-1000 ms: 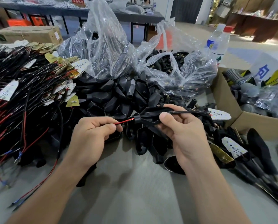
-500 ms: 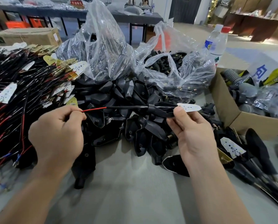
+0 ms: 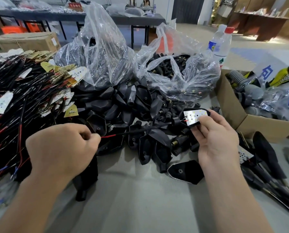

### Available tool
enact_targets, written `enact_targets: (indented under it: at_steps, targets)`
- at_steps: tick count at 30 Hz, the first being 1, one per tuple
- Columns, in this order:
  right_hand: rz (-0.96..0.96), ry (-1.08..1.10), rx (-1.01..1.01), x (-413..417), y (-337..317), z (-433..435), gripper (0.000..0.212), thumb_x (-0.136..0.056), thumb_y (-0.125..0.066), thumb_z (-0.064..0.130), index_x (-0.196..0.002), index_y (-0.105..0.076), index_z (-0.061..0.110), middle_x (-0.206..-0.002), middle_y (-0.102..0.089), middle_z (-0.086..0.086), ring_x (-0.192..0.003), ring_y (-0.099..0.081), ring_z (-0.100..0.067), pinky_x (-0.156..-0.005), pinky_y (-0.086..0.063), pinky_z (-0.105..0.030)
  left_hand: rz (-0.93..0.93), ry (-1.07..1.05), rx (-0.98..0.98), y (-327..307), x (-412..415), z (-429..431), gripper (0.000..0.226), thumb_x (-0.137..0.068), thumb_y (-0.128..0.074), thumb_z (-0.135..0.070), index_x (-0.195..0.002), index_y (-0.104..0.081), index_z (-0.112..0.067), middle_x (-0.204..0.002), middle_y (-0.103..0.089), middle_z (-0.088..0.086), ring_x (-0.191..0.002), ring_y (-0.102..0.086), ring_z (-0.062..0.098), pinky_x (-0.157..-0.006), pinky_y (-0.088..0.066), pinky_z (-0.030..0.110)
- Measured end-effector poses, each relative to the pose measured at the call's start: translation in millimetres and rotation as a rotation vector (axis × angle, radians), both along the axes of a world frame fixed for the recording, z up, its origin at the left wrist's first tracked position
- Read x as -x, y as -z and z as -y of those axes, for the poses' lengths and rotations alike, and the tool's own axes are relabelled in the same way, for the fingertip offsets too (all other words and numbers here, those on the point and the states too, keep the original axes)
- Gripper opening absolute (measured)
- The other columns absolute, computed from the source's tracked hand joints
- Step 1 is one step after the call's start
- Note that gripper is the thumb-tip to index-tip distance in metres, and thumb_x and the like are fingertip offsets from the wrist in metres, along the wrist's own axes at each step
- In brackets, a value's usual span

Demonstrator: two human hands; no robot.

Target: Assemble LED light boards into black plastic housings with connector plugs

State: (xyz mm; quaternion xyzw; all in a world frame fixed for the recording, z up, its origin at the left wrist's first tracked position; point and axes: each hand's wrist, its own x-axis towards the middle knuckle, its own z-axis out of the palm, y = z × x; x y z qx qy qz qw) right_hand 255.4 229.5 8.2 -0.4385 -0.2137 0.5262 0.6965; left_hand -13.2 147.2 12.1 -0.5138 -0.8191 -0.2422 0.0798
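Holding one unit above the worktop (image 3: 140, 202): left hand (image 3: 61, 148) is pinching the wire (image 3: 114, 135), right hand (image 3: 216, 138) is gripping the housing (image 3: 178, 122), LED board (image 3: 195, 117) sitting inside. Plug probably pending; spare housings (image 3: 140, 105) are waiting.

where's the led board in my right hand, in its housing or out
In, apparently: white LED light board lies inside the black plastic housing the right hand holds, black rim showing around it.
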Motion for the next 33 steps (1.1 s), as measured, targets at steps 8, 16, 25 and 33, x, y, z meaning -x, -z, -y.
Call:
enact_targets:
  at_steps: [8,16,25,33]
  targets:
    - [0.139,-0.251,-0.022,6.5,-5.5,6.0,0.029,-0.085,-0.06,-0.012,-0.088,-0.076,0.012,-0.068,-0.068,0.001,-0.05,-0.055,-0.004,-0.046,-0.044,-0.017,0.218,0.433,-0.185,-9.0,-32.1,15.8,0.023,-0.078,-0.062,-0.044,-0.092,-0.08,-0.039,-0.08,-0.074,-0.023,-0.078,-0.067,-0.002,-0.063,-0.047,0.011]
    - [0.274,-0.089,-0.043,21.5,-0.1,4.8,0.027,-0.084,-0.064,-0.011,-0.092,-0.076,0.012,-0.07,-0.072,0.001,-0.058,-0.06,-0.012,-0.051,-0.047,-0.02,0.591,0.583,0.014,13.1,-57.9,3.4,0.018,-0.095,-0.072,-0.026,-0.094,-0.078,-0.042,-0.068,-0.072,-0.018,-0.058,-0.065,0.001,-0.054,-0.048,0.016]
    - [0.235,-0.127,0.01,14.7,2.2,-0.6,0.024,-0.087,-0.064,-0.014,-0.092,-0.074,0.008,-0.067,-0.07,0.001,-0.06,-0.064,-0.01,-0.052,-0.052,-0.019,0.265,0.439,-0.132,14.6,-38.8,1.2,0.017,-0.093,-0.073,-0.025,-0.106,-0.081,-0.03,-0.09,-0.078,-0.016,-0.08,-0.071,0.003,-0.074,-0.051,0.017]
    - [0.238,-0.182,0.026,13.9,4.8,0.1,0.028,-0.079,-0.065,-0.017,-0.077,-0.076,0.008,-0.067,-0.072,-0.003,-0.057,-0.064,-0.013,-0.051,-0.051,-0.018,0.19,0.464,-0.115,16.6,-42.6,2.4,0.017,-0.091,-0.072,-0.025,-0.102,-0.078,-0.037,-0.08,-0.074,-0.021,-0.069,-0.066,0.001,-0.066,-0.057,0.027]
